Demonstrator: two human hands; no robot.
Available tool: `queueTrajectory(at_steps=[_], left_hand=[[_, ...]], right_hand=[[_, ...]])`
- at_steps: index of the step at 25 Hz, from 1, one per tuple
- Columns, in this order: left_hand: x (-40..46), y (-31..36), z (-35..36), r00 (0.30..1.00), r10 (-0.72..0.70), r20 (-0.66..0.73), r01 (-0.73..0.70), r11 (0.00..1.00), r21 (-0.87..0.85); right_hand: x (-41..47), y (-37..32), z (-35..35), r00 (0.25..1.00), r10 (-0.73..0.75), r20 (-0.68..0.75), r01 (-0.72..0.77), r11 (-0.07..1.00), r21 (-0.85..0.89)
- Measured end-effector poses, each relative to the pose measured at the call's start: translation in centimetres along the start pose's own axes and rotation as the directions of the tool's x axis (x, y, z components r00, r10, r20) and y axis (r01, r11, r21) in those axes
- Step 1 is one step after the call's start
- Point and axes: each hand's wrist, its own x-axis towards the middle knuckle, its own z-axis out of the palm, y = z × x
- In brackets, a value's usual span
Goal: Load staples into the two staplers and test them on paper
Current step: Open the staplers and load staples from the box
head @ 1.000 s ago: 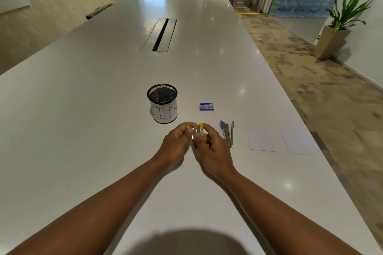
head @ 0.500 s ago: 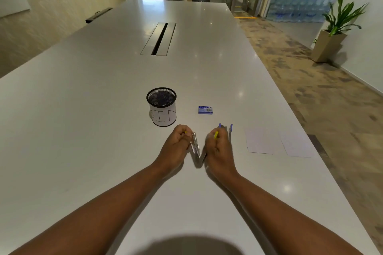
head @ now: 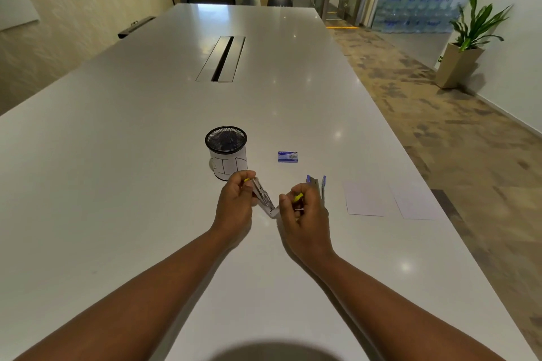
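Spreading the yellow stapler open at centre frame, the left hand pinches one metal arm while the right hand grips the other, yellow-tipped arm, the two halves meeting in a V whose hinge points down toward the white table. Both hands are closed on that one tool. The blue stapler lies just behind the right hand, the small blue staple box sits a little above it, and two paper sheets lie to the right; a black mesh cup stands behind the left hand. To load well, I would judge it best to keep the magazine channel facing up and steady in the left hand, freeing the right to fetch a strip from the box. Whether any staples already sit inside cannot be made out.
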Motion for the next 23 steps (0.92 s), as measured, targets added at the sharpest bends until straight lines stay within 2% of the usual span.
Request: queueTrajectory(at_steps=[3, 5, 8, 11, 14, 16, 18, 19, 23], left_hand=[[0.2, -0.1, 0.0, 0.999, 0.002, -0.034, 0.001, 0.998, 0.065], [0.4, 0.0, 0.1, 0.999, 0.025, -0.03, -0.018, 0.978, 0.207], [0.2, 0.3, 0.3, 0.996, 0.083, -0.009, -0.069, 0.881, 0.468], [-0.2, 0.6, 0.8, 0.992, 0.099, 0.075, -0.124, 0.816, 0.564], [0.0, 0.9, 1.7, 0.965, 0.129, 0.23, -0.256, 0.672, 0.695], [0.8, 1.3, 2.0, 0.932, 0.132, 0.338, -0.357, 0.504, 0.786], [1.6, 1.5, 1.9, 0.912, 0.104, 0.397, -0.407, 0.352, 0.843], [2.0, 1.3, 1.7, 0.901, 0.099, 0.423, -0.432, 0.31, 0.847], [2.6, -0.8, 0.6, 0.866, 0.153, 0.476, -0.499, 0.223, 0.837]], right_hand=[[-0.5, 0.5, -0.1, 1.0, 0.01, -0.007, -0.01, 0.994, -0.105], [-1.0, 0.7, -0.4, 0.998, 0.053, -0.022, -0.056, 0.981, -0.184], [-1.6, 0.9, -1.1, 0.994, 0.107, 0.022, -0.094, 0.942, -0.322], [-2.0, 0.4, -1.3, 0.99, 0.102, 0.099, -0.061, 0.935, -0.35], [-2.0, 0.0, -1.4, 0.982, 0.084, 0.17, -0.013, 0.924, -0.383], [-1.6, -0.3, -1.4, 0.965, 0.096, 0.243, 0.009, 0.917, -0.398], [-0.7, -0.7, -1.8, 0.923, 0.178, 0.342, -0.013, 0.901, -0.434], [0.0, -1.0, -2.0, 0.889, 0.231, 0.394, -0.024, 0.886, -0.464], [3.1, -1.8, -2.8, 0.742, 0.36, 0.566, -0.017, 0.854, -0.52]])
